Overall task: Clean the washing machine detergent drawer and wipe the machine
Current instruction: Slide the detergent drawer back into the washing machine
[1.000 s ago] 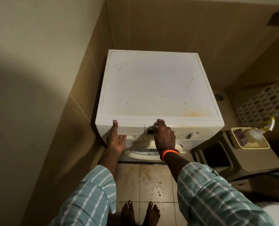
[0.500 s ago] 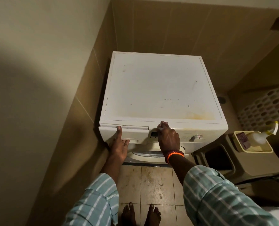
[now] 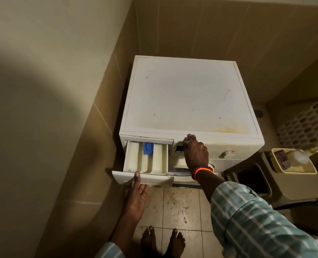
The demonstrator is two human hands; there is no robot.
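Tiled corner, beige walls, stained floor tiles [image 3: 180, 205] underfoot. Washing machine [image 3: 184, 97] sits tight in the corner, top grubby with a yellow stain toward its front right. Detergent drawer [image 3: 145, 161] is pulled well out of its slot, long axis running straight from machine toward the person, compartments open to view, blue insert [image 3: 148, 148] in the middle one at the far end. Left hand [image 3: 136, 194] is palm up under the drawer's front panel, thumb over the panel's top edge, fingers hidden beneath, so clamped on the panel. Right hand [image 3: 195, 153] is flat on the control panel just right of the drawer slot, fingers together, bracing, holding nothing. Drawer lies directly ahead of the left hand, which is the nearer; likely next is freeing it along that same axis, right hand maybe pressing a release. Off beyond the right hand, a stool [image 3: 277, 183] carries a tub [image 3: 277, 164] with a spray bottle [image 3: 303, 155], well apart.
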